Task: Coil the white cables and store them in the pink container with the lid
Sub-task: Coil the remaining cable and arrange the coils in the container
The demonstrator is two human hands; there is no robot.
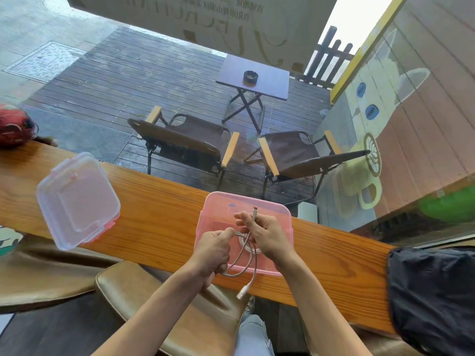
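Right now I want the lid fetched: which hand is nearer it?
Left. The left hand grips the cable on the side toward the lid; the right hand is farther off.

Both hands held a white cable (241, 255) over the open pink container (205, 222) on the bench (159, 201): left hand (212, 253) gripped the loop, right hand (267, 233) pinched one plug end upright. The lid (77, 199) lay well apart to the left.

We note a long wooden counter (159, 201) carrying the open pink container (280, 217), the clear lid (77, 201) well apart to its left, a dark cloth (431, 291) draped at right, and a red bag (12, 127) at far left.
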